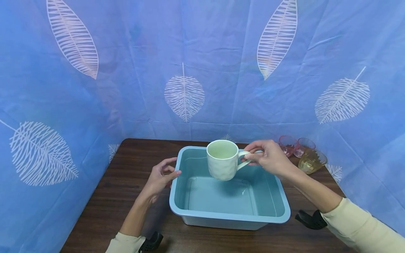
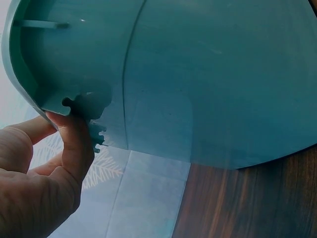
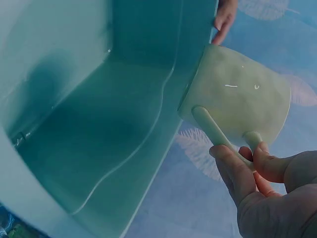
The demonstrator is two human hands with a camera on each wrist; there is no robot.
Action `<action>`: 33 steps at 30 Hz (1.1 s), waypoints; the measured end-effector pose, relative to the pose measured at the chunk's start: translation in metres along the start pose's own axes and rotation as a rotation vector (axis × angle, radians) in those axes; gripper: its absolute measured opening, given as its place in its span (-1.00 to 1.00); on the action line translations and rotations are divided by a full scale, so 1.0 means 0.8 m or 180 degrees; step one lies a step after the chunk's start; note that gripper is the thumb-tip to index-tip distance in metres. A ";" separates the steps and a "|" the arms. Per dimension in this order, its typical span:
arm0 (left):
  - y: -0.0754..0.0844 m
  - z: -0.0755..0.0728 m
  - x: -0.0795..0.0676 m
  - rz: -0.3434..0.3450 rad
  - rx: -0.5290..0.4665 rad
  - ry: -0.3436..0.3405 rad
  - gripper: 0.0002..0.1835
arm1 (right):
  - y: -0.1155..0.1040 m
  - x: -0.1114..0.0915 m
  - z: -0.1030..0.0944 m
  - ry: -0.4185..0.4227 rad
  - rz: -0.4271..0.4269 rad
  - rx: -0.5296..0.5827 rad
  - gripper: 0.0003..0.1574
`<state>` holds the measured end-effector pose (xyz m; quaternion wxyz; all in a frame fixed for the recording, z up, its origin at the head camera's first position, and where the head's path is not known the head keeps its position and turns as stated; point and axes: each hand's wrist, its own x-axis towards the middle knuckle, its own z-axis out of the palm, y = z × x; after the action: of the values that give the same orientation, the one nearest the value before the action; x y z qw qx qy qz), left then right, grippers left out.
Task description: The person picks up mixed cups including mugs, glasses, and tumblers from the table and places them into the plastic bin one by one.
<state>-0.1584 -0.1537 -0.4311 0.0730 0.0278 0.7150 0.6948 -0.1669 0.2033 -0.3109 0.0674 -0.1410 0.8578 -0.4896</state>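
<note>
The right hand [image 1: 269, 156] has its grip clamped on the handle [image 1: 243, 164] of the mug [image 1: 222, 167], thumb and fingers pinched together around it. The mug hangs over the far half of the tub [image 1: 231, 215], apart from the tub's floor. It is pale green and glossy, its outside softly dimpled, its base rounded. It is roughly upright, mouth up, its axis from base to lip close to vertical, and the handle points to the person's right.

The left hand [image 1: 157, 180] pinches the tub's left rim, thumb on top and fingers outside. The tub is blue-green, oblong, its long axis running left to right; its walls stand all round beneath the mug.

Beyond the right hand, at the far right of the dark wood bench [image 1: 136, 154], a yellow glass [image 1: 311, 162] is near the forearm, with two pink glasses [image 1: 295, 147] just behind. A blue cloth [image 1: 218, 88] with white leaf prints hangs around the bench.
</note>
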 end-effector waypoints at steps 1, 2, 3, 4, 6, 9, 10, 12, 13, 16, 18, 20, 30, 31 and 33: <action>0.000 0.000 0.000 0.0001 0.0000 0.0000 -0.39 | 0.000 0.002 0.003 -0.0025 0.0022 0.0003 -0.81; 0.000 0.000 0.000 0.0004 -0.0002 0.0000 -0.39 | -0.001 0.003 0.006 -0.0051 0.0040 0.0015 -0.81; 0.000 0.000 0.000 0.0004 -0.0004 -0.0001 -0.39 | -0.001 0.005 0.008 -0.0069 0.0064 0.0026 -0.81; -0.001 -0.001 0.000 0.0004 -0.0001 0.0002 -0.39 | -0.001 0.006 0.011 -0.0093 0.0073 0.0028 -0.81; -0.001 0.000 0.000 0.0001 0.0005 0.0010 -0.39 | -0.001 0.010 0.015 -0.0120 0.0085 0.0002 -0.82; -0.002 0.000 0.000 -0.0007 0.0007 0.0041 -0.40 | -0.001 0.016 0.021 -0.0168 0.0106 -0.0012 -0.84; -0.002 0.001 0.000 -0.0007 0.0012 0.0055 -0.40 | -0.002 0.017 0.023 -0.0180 0.0115 -0.0019 -0.84; -0.002 0.001 0.001 0.0005 0.0023 0.0066 -0.41 | -0.002 0.020 0.026 -0.0208 0.0141 -0.0003 -0.85; -0.002 0.001 0.001 0.0008 0.0027 0.0078 -0.41 | -0.002 0.022 0.027 -0.0216 0.0148 0.0000 -0.85; -0.001 0.002 0.001 0.0010 0.0039 0.0087 -0.42 | 0.001 0.027 0.031 -0.0243 0.0153 0.0022 -0.86; -0.001 0.002 0.002 0.0000 0.0037 0.0083 -0.42 | 0.004 0.030 0.034 -0.0268 0.0137 0.0011 -0.87; -0.001 0.001 0.002 -0.0011 0.0032 0.0076 -0.42 | 0.006 0.033 0.037 -0.0292 0.0140 0.0007 -0.88; -0.001 0.001 0.001 0.0031 0.0076 0.0065 -0.40 | 0.010 0.044 0.051 -0.0336 0.0223 0.0004 -0.89; -0.001 0.001 0.001 0.0038 0.0078 0.0061 -0.40 | 0.011 0.045 0.053 -0.0329 0.0218 0.0000 -0.89; -0.001 0.001 0.001 0.0045 0.0075 0.0055 -0.39 | 0.012 0.047 0.055 -0.0309 0.0221 -0.0004 -0.90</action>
<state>-0.1591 -0.1530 -0.4319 0.0615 0.0278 0.7235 0.6871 -0.1929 0.1604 -0.3410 0.1258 -0.1349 0.8582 -0.4791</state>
